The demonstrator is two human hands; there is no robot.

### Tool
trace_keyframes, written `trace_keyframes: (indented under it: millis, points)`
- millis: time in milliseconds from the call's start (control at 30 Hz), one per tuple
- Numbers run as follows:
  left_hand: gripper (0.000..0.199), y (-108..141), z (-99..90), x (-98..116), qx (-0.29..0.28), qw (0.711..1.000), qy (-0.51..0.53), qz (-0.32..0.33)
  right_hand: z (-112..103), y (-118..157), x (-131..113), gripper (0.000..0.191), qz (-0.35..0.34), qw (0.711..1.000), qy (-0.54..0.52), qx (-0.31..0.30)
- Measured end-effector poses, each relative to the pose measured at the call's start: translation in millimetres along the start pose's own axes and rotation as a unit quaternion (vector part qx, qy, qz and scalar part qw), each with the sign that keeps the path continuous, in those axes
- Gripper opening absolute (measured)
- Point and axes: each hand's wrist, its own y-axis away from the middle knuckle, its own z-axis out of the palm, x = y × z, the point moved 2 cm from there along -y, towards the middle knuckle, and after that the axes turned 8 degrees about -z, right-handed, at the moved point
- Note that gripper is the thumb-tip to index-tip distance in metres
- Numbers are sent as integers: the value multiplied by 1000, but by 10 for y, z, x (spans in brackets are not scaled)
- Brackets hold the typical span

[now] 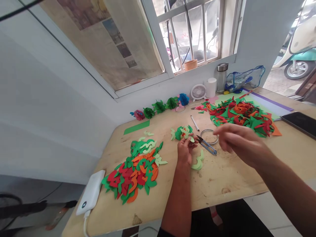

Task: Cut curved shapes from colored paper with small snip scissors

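- Across the near edge of the pale wooden tabletop (219, 181) come both forearms; bare wood shows between the left forearm and the left pile of red, orange and green paper cut-outs (134, 172), and also below the right hand (234, 140).
- By the left edge rests a white power bank (91, 192) with a cable plugged in; towards the right edge lies a black phone (302, 122).
- Along the far edge stand a clear bottle with a silver lid (222, 79) and a clear plastic pouch with blue trim (244, 79); their contents are hard to make out. Crumpled paper flowers (159, 106) line the same edge further left.
- Right of centre, a heap of red, orange and green paper scraps (243, 115) lies partly on a pale sheet with a purple border (271, 102).
- Mid-tabletop, the left hand (185, 151) grips a green paper flower with orange and pale green pieces (184, 133) at its fingertips.
- Just right of that hand lie blue-handled snips with black blades (207, 145) and a round ring (209, 136); pale green wavy cut-outs (197, 161) sit just nearer.
- Raised near the ring, the right hand has loosely bent fingers; whether they pinch anything cannot be told.
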Motion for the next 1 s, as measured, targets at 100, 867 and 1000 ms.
trace_keyframes:
  millis: [100, 867, 1000]
  points:
    - [28, 7, 2, 20, -1, 1000, 3, -4, -40, -255, 390, 23, 25, 974, 225, -5]
    - [33, 7, 13, 12, 0, 1000, -29, -13, 24, -557, 1205, 15, 85, 851, 500, -133]
    - [32, 15, 17, 1, 0, 999, -37, -9, -86, -592, 1177, 20, 83, 893, 434, -90]
